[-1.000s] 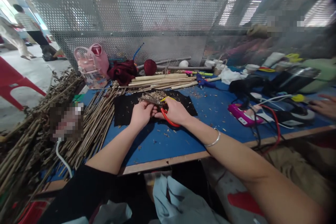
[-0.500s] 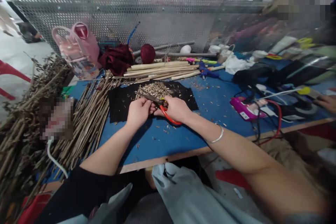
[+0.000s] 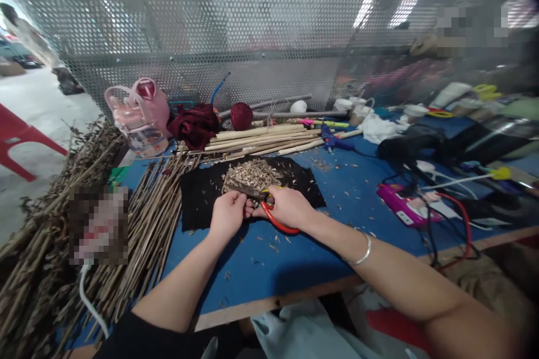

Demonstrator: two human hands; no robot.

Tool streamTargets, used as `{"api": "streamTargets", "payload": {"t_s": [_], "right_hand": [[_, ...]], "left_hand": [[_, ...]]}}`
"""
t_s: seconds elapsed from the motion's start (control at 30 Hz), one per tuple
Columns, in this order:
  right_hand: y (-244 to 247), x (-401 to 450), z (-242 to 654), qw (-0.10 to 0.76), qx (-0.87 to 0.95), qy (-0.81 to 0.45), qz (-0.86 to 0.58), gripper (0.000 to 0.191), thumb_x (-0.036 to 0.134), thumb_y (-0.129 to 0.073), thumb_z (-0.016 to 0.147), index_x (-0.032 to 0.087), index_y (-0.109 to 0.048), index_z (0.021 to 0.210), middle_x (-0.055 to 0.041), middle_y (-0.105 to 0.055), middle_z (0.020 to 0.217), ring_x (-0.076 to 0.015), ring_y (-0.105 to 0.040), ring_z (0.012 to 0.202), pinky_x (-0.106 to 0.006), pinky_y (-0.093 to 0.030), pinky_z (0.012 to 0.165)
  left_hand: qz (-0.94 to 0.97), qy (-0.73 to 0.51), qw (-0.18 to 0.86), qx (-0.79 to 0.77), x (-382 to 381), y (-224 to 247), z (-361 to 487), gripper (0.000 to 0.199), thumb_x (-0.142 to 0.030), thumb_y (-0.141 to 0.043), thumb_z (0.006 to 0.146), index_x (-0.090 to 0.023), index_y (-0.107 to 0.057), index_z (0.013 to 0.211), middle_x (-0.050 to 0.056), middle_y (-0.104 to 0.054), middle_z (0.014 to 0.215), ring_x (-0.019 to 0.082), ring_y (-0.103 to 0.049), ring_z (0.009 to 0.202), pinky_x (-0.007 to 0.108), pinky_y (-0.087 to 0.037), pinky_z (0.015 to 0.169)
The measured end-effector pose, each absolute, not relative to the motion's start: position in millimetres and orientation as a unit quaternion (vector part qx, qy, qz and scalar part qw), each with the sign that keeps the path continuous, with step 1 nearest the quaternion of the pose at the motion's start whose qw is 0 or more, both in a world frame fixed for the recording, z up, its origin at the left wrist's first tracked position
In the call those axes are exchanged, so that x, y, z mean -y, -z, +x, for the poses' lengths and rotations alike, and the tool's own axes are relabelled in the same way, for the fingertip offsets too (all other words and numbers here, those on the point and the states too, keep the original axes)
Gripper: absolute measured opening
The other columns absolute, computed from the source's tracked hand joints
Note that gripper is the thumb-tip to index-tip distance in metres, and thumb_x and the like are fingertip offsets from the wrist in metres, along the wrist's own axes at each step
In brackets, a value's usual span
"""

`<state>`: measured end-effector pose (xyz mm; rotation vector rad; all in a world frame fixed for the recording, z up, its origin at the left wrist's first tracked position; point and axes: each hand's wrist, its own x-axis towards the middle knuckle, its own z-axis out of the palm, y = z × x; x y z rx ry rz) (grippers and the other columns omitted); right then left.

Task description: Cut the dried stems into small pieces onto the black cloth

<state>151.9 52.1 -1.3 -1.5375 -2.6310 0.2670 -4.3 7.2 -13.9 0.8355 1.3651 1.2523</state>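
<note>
My right hand (image 3: pixel 290 206) is closed round the red-handled scissors (image 3: pixel 281 226), whose dark blades point left over the black cloth. Close beside the blades, my left hand (image 3: pixel 229 214) is closed in a pinch; what its fingers hold is too small and too covered to make out. Just beyond both hands, a heap of short chopped stem pieces (image 3: pixel 252 175) lies on the black cloth (image 3: pixel 197 202). Loose bits are scattered over the cloth and the blue tabletop (image 3: pixel 248 269) around it.
Long dry stalks (image 3: pixel 154 224) cover the table's left side. Pale peeled sticks (image 3: pixel 261 137), a maroon yarn ball (image 3: pixel 241 116), a blue glue gun (image 3: pixel 332 139) and a pink bottle (image 3: pixel 145 123) stand along the mesh partition. A magenta power strip (image 3: pixel 406 206) with cables lies right.
The view has tilted up, so the table and hands sit lower in the picture. Both hands stay together at the scissors, with little visible change in their pose.
</note>
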Motion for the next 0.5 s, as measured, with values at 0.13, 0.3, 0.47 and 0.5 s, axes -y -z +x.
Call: {"api": "streamTargets", "payload": {"t_s": [0.13,0.3,0.47,0.5], "right_hand": [[-0.9,-50.0,154.0,0.048,0.856,-0.09,-0.507,0.052,0.072,-0.048,0.067,0.021,-0.052,0.078,-0.0063,-0.065,0.075,-0.0211,-0.063,0.068,-0.026,-0.036,0.054],[-5.9,-44.7,153.8,0.089,0.86,-0.079,-0.497,0.057,0.072,-0.051,0.064,0.02,-0.05,0.086,-0.0058,-0.064,0.077,-0.0222,-0.063,0.071,-0.026,-0.035,0.054],[-5.6,-48.7,152.2,0.087,0.849,-0.097,-0.513,0.051,0.069,-0.054,0.065,0.021,-0.05,0.083,-0.0036,-0.064,0.074,-0.0211,-0.062,0.071,-0.026,-0.035,0.054],[-5.0,-49.8,152.5,0.087,0.846,-0.098,-0.517,0.05,0.067,-0.055,0.065,0.021,-0.05,0.083,-0.0033,-0.064,0.074,-0.0208,-0.062,0.07,-0.025,-0.035,0.054]], "left_hand": [[0.361,-0.511,0.543,-0.56,-2.8,7.0,-0.8,0.025,-0.032,-0.059,0.071,-0.013,-0.054,0.057,0.0,-0.055,0.05,0.006,-0.048,0.041,0.017,-0.04,0.041],[0.433,-0.487,0.516,-0.555,2.0,6.6,4.4,0.022,-0.035,-0.054,0.074,-0.016,-0.055,0.064,-0.003,-0.051,0.05,0.007,-0.044,0.039,0.017,-0.038,0.04],[0.378,-0.516,0.495,-0.588,-2.6,6.9,-2.5,0.017,-0.033,-0.051,0.074,-0.019,-0.049,0.063,-0.006,-0.043,0.045,0.008,-0.043,0.038,0.017,-0.036,0.037],[0.367,-0.524,0.493,-0.59,-3.8,6.1,-4.6,0.017,-0.031,-0.05,0.074,-0.019,-0.047,0.061,-0.006,-0.042,0.044,0.008,-0.042,0.037,0.017,-0.035,0.037]]}}
